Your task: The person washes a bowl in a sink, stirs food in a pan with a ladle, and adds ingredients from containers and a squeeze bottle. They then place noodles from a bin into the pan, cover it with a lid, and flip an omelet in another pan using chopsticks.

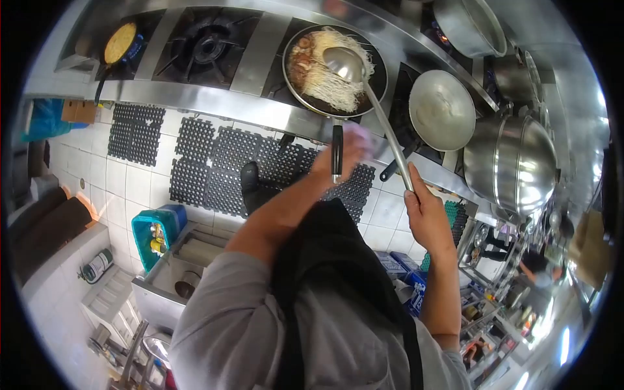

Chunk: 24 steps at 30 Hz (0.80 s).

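Observation:
A wide black pan (pixel 320 108) sits on a burner at the top centre, with pale thin noodles (pixel 335 91) and brown pieces (pixel 300 62) in it. My right hand (pixel 428 218) is wrapped round the long handle of a metal ladle (pixel 346 64), whose bowl rests on the noodles. Beside the pan's black handle (pixel 337 151), my left hand (pixel 341 159) is blurred, closed on a pinkish cloth (pixel 357 138). Whether this hand touches the handle is unclear.
A pale wok (pixel 442 110) stands right of the pan, near large metal pots (pixel 510 162). At the far left, a small pan (pixel 120 44) holds a yellow round food. Black perforated mats (pixel 227 156) cover part of the tiled floor. A person (pixel 539 266) is at the far right.

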{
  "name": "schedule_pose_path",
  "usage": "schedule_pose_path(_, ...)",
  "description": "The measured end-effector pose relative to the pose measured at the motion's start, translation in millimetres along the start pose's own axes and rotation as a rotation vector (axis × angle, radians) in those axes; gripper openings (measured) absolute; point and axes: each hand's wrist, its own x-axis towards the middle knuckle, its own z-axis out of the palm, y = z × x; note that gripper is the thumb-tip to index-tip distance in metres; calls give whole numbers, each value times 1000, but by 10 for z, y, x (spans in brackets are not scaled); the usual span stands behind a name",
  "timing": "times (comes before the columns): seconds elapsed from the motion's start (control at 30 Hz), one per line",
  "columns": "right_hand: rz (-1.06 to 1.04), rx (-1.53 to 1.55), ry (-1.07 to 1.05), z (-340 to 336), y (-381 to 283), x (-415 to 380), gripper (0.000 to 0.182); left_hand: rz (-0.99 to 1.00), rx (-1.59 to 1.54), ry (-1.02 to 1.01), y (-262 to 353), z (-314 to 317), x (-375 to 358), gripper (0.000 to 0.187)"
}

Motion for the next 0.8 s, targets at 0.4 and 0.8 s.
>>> schedule_pose_path(0.4, -158, -113, 116, 182, -3, -251, 66, -285, 450, 31, -863, -1539, -560, 50)
schedule_pose_path(0.8, -107, -220, 170, 121, -141, -326, 63, -1119, -1338, -254, 493, -926, -247, 49)
